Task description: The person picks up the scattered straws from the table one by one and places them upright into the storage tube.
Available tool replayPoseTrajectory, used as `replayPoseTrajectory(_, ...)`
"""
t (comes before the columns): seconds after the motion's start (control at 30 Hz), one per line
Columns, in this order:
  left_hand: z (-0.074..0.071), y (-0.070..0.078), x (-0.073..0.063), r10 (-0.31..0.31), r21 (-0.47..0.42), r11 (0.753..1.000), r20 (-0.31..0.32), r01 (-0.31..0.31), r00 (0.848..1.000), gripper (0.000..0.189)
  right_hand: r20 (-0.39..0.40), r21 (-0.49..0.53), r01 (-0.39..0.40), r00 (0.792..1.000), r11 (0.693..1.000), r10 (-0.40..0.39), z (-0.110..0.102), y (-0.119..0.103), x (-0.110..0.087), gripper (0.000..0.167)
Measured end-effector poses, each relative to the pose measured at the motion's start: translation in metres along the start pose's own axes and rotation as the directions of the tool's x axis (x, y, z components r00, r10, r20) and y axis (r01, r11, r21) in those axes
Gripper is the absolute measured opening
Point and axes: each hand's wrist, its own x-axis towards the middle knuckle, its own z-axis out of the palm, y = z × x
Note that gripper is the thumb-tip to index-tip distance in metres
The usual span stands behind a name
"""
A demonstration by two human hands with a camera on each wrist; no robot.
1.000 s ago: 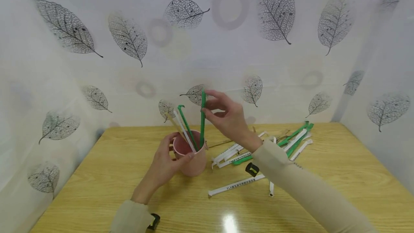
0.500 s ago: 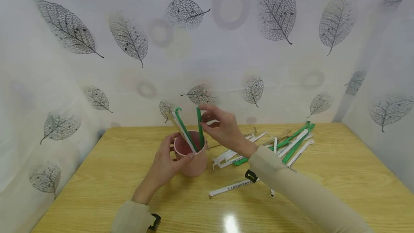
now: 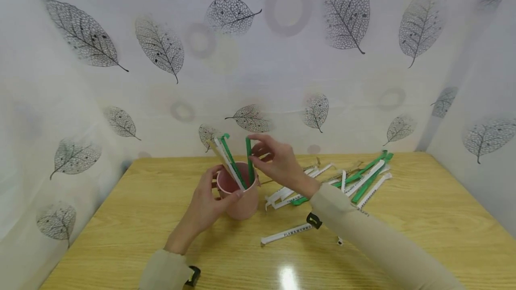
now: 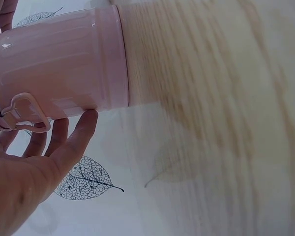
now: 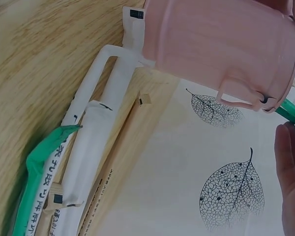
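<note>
A pink pail with a small side handle stands upright on the wooden table. My left hand grips its left side, thumb at the front rim, fingers curving round behind. Inside it lean a white wrapped straw, a tan wrapped straw and a green wrapped straw, all tilted left. At the right of the rim, my right hand pinches a second green wrapped straw by its upper part. That straw's lower end is inside the pail.
To the right of the pail lies a loose pile of wrapped straws: white, green and tan. One white printed straw lies apart nearer the front, partly under the right sleeve. A leaf-patterned cloth rises behind the table.
My right hand has come down with the green straw, which now sits lower in the pail. The leaning straws shifted slightly. My left hand keeps its hold on the pail.
</note>
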Motion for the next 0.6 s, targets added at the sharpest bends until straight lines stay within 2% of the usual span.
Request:
replayPoseTrajectory(0.23,0.0,-0.001,0.0,0.005,0.001,1.0,-0.004,-0.005,1.0,0.076,0.011,-0.056,-0.033,0.999,0.998,0.033,-0.009,-0.001,-0.006,0.058)
replayPoseTrajectory(0.33,0.0,0.0,0.0,0.004,0.004,1.0,-0.006,-0.004,1.0,0.076,0.007,-0.075,-0.048,0.999,0.996,0.049,-0.017,-0.004,-0.01,0.056)
replayPoseTrajectory(0.47,0.0,0.002,0.0,-0.003,0.011,1.0,-0.01,0.003,1.0,0.078,0.031,-0.116,-0.052,0.998,0.992,0.056,-0.029,-0.008,-0.019,0.039)
replayPoseTrajectory(0.53,0.0,0.003,0.0,-0.007,0.014,1.0,-0.009,0.007,1.0,0.078,0.076,-0.128,-0.027,0.996,0.991,0.037,-0.036,-0.012,-0.025,0.029)
replayPoseTrajectory(0.6,0.0,0.003,-0.001,-0.011,0.017,1.0,-0.008,0.011,1.0,0.079,0.153,-0.132,0.026,0.988,0.991,-0.005,-0.042,-0.015,-0.032,0.023)
